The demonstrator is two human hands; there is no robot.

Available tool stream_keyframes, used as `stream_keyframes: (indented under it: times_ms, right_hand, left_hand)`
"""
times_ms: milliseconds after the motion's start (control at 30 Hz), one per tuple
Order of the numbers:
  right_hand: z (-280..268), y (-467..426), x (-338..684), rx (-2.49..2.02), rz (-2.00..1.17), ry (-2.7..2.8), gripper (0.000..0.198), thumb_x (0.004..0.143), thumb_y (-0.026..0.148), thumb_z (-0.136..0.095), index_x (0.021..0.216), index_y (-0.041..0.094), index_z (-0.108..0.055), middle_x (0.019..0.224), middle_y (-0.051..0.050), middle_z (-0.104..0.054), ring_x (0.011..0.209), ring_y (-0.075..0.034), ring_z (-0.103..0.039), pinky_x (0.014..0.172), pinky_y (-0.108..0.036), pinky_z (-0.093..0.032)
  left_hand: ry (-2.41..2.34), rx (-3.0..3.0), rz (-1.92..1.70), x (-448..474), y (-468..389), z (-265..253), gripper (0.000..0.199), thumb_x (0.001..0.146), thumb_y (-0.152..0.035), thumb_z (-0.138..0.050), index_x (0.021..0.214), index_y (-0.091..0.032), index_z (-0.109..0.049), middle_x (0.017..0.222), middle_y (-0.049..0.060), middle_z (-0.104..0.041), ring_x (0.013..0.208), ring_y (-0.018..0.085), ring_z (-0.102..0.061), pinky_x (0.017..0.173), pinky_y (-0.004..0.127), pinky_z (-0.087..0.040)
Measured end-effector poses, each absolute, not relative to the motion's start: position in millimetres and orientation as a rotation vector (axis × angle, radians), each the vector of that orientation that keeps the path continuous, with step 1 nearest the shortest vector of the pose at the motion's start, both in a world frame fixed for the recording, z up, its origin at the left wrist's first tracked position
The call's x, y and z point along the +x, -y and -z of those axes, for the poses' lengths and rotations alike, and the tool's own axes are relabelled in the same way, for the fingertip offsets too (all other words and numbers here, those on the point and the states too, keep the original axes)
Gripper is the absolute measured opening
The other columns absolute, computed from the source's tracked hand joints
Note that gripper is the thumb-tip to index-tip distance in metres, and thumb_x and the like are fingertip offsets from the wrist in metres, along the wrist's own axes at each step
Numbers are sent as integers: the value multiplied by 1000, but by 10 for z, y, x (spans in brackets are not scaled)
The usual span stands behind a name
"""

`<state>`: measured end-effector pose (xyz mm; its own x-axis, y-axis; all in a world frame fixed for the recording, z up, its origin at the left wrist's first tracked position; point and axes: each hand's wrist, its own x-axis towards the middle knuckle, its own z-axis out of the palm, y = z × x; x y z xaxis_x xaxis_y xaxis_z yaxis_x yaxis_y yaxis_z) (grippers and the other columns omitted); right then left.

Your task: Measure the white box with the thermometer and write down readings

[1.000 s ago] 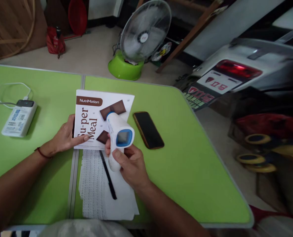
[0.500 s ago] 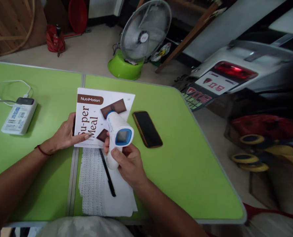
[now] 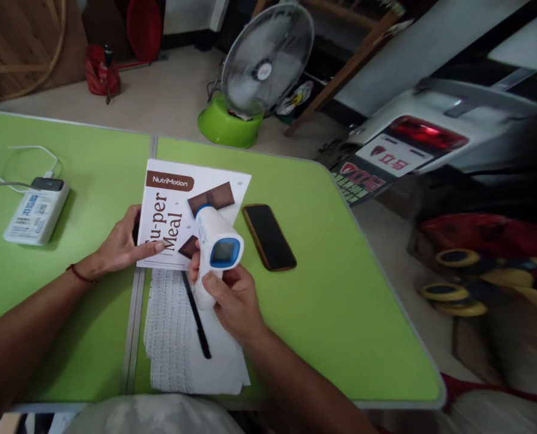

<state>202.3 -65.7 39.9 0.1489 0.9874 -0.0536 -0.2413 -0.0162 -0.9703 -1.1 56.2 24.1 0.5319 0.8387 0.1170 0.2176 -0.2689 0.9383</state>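
My left hand (image 3: pixel 130 242) grips the left side of a white NutriMotion box (image 3: pixel 169 208), its thumb lying across the front and its other fingers hidden behind. Printed brown bars and the words "Su-per Meal" show on that face. In my right hand (image 3: pixel 234 298) is a white infrared thermometer (image 3: pixel 218 232) with a blue-rimmed screen, held by its handle. Its front end is over the box's printed bars; whether it touches cannot be made out. Beneath the box's lower edge lie written paper sheets (image 3: pixel 169 349) with a black pen (image 3: pixel 198 322) on top.
Right of the box lies a phone (image 3: pixel 270 237) in a brown case. A white power bank (image 3: pixel 37 211) with a cable sits at the left of the green table (image 3: pixel 340 325). Beyond the table stand a fan (image 3: pixel 266 69) and a white scooter (image 3: pixel 417 132).
The box's top has shifted slightly to the right and its tilt has changed a little. Both hands keep their holds, and the thermometer stays almost where it was.
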Motion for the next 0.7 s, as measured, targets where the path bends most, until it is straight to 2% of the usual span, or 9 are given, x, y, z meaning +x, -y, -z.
stream_keyframes:
  times_ms: [167, 300, 433, 567, 700]
  right_hand:
    - [-387, 652, 2145, -1220, -1122, 1033, 31, 76, 49, -82, 93, 25, -69, 85, -1, -71, 74, -17, -63, 71, -35, -57]
    - [-358, 616, 2395, -1425, -1050, 1111, 47, 69, 41, -85, 110, 26, -66, 104, -5, -76, 92, -23, -71, 83, -41, -59]
    - [-295, 602, 2726, -1688, -961, 1382, 46, 72, 35, -79, 115, 24, -67, 109, -8, -76, 97, -27, -71, 88, -46, -58]
    - [-174, 608, 2983, -1804, -713, 1763, 43, 77, 31, -71, 119, 23, -69, 113, -12, -74, 102, -31, -70, 90, -50, -56]
    - [-62, 579, 3140, -1909, -495, 1887, 43, 82, 32, -67, 123, 22, -67, 116, -15, -71, 109, -36, -67, 95, -56, -55]
  left_hand:
    - [-892, 1830, -909, 17, -554, -260, 76, 80, -54, -81, 137, -17, -44, 133, 18, -61, 122, 39, -62, 99, 59, -56]
    - [-889, 1861, -1021, 7, -625, -221, 74, 83, -53, -81, 137, -21, -44, 137, 15, -60, 128, 37, -59, 106, 55, -55]
    - [-869, 1851, -1057, -12, -711, -141, 82, 82, -57, -82, 142, -20, -42, 139, 16, -57, 130, 37, -58, 109, 54, -52]
    - [-856, 1890, -1015, -25, -752, -82, 81, 84, -61, -79, 144, -20, -43, 145, 16, -55, 138, 37, -53, 116, 51, -48]
    - [-861, 1832, -980, -28, -771, -53, 78, 80, -63, -81, 138, -20, -51, 146, 15, -55, 145, 39, -45, 116, 52, -49]
